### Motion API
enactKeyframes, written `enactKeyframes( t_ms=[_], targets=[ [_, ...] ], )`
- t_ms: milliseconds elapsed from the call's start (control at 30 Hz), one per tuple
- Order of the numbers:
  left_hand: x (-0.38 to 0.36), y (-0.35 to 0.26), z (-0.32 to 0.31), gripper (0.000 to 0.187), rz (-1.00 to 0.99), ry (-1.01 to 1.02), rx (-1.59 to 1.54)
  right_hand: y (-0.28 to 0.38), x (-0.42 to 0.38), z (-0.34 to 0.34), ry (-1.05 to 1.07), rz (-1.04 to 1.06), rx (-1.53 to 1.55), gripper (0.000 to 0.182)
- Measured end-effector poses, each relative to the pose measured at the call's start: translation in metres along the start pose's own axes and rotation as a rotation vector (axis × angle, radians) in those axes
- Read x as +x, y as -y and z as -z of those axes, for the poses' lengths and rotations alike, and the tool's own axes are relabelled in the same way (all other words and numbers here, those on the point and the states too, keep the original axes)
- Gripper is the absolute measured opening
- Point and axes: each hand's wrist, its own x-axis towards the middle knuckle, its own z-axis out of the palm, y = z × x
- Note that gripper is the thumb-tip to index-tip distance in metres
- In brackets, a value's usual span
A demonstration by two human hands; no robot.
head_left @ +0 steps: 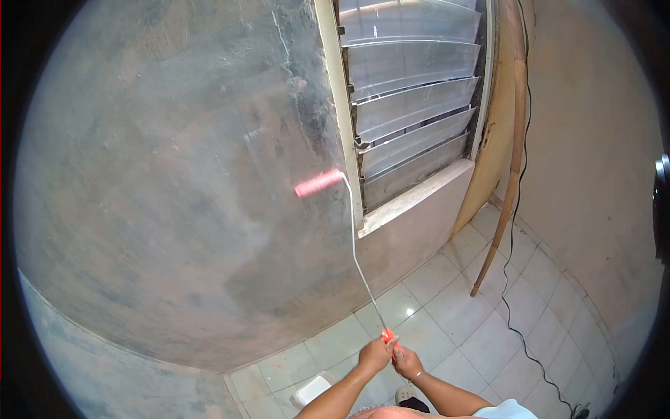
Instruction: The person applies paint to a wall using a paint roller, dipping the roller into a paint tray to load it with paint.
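Note:
Both of my hands are closed round the orange handle of a paint roller [319, 183]. My left hand [375, 354] grips it near the top of the handle, and my right hand [407, 364] holds it just beside and slightly lower. From the handle a long thin metal rod runs up to the pink roller sleeve, which lies against or very near the grey wall [181, 209], left of the window frame. Contact with the wall cannot be made out for certain. A darker patch shows on the wall below and left of the sleeve.
A louvred window [412, 77] has a pale sill [419, 197]. A bamboo pole [515, 160] leans in the right corner near a wooden board, with a black cable [508, 300] trailing down onto the tiled floor [447, 314]. A white container [312, 390] stands by my left arm.

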Motion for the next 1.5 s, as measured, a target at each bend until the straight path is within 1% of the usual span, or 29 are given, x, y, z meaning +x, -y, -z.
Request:
enactKeyframes(
  t_ms=[100,133,167,233,267,300,333,367,400,467,533,600,633,667,733,800,900,933,1000,1067,1133,1167,1200,1267,1333,1367,1433,1467,1500],
  targets=[
    [-0.015,-0.03,0.024,0.058,0.019,-0.043,-0.024,0.005,-0.004,-0.002,-0.016,-0.034,-0.035,0.048],
    [-0.008,-0.048,0.048,0.057,0.009,-0.078,-0.008,0.046,0.009,0.007,-0.047,0.106,-0.054,0.049],
    [-0.004,-0.066,0.076,0.056,-0.011,-0.141,-0.002,0.075,0.025,0.011,-0.005,0.066,0.089,0.046],
    [0.01,-0.117,0.141,0.053,-0.141,-0.323,-0.023,0.172,0.048,0.026,0.07,0.002,0.435,0.041],
    [0.017,-0.135,0.165,0.053,-0.189,-0.401,0.008,0.216,0.058,0.036,0.07,0.051,0.463,0.04],
    [0.016,-0.145,0.174,0.053,-0.183,-0.405,0.016,0.241,0.06,0.041,0.074,0.094,0.495,0.038],
    [0.015,-0.154,0.181,0.054,-0.188,-0.427,0.009,0.24,0.058,0.043,0.081,0.097,0.498,0.038],
    [0.013,-0.163,0.186,0.055,-0.197,-0.448,-0.001,0.229,0.061,0.045,0.005,0.161,0.355,0.039],
    [0.014,-0.153,0.169,0.054,-0.146,-0.385,0.055,0.214,0.062,0.048,-0.073,0.222,0.21,0.04],
    [0.008,-0.116,0.112,0.053,-0.052,-0.244,0.029,0.143,0.041,0.048,-0.079,0.145,0.001,0.042],
    [-0.011,-0.094,0.067,0.051,0.01,-0.087,0.009,0.079,0.011,0.045,-0.029,0.042,-0.088,0.043],
    [-0.024,-0.092,0.056,0.051,0.02,-0.098,-0.05,0.076,-0.004,0.048,0.002,0.008,-0.071,0.042],
    [-0.027,-0.103,0.059,0.051,0.02,-0.104,-0.107,0.092,-0.009,0.055,0.022,-0.026,-0.053,0.041],
    [-0.019,-0.108,0.068,0.049,0.025,-0.134,-0.064,0.107,0.0,0.06,-0.018,0.049,-0.056,0.041],
    [-0.012,-0.15,0.123,0.048,-0.111,-0.293,-0.138,0.187,0.024,0.078,-0.019,0.117,0.02,0.04],
    [-0.007,-0.196,0.183,0.047,-0.201,-0.389,-0.2,0.259,0.044,0.093,-0.032,0.223,0.096,0.039],
    [-0.012,-0.21,0.201,0.05,-0.141,-0.332,-0.235,0.26,0.052,0.09,0.011,0.15,0.132,0.039],
    [-0.014,-0.193,0.18,0.05,-0.183,-0.292,-0.308,0.243,0.041,0.089,-0.021,0.179,0.108,0.039],
    [-0.022,-0.139,0.121,0.05,-0.199,-0.275,-0.276,0.175,0.014,0.086,0.016,0.104,0.039,0.041],
    [-0.064,-0.111,0.1,0.053,0.051,-0.04,-0.127,0.119,-0.016,0.086,-0.055,0.1,-0.194,0.044],
    [-0.11,-0.087,0.093,0.053,0.059,0.004,-0.068,0.13,-0.022,0.09,-0.023,0.056,-0.196,0.044],
    [-0.128,-0.07,0.094,0.054,0.136,0.044,-0.05,0.142,-0.02,0.093,0.004,0.01,-0.203,0.045],
    [-0.147,-0.052,0.098,0.055,0.215,0.088,-0.031,0.161,-0.01,0.092,-0.03,0.094,-0.15,0.045],
    [-0.179,-0.019,0.108,0.055,0.325,-0.011,0.105,0.209,0.021,0.09,-0.016,0.156,-0.154,0.044],
    [-0.209,0.011,0.117,0.058,0.423,-0.06,0.111,0.261,0.043,0.09,0.004,0.23,-0.134,0.043],
    [-0.221,0.018,0.117,0.058,0.434,-0.058,0.11,0.258,0.045,0.086,0.015,0.225,-0.131,0.043],
    [-0.26,0.029,0.118,0.065,0.631,-0.073,0.094,0.244,0.045,0.068,0.017,0.178,-0.129,0.044],
    [-0.28,0.039,0.108,0.066,0.676,-0.074,0.141,0.213,0.035,0.058,0.009,0.143,-0.118,0.044],
    [-0.298,0.053,0.095,0.067,0.712,-0.085,0.187,0.165,0.021,0.047,-0.003,0.12,-0.107,0.045]
  ],
)
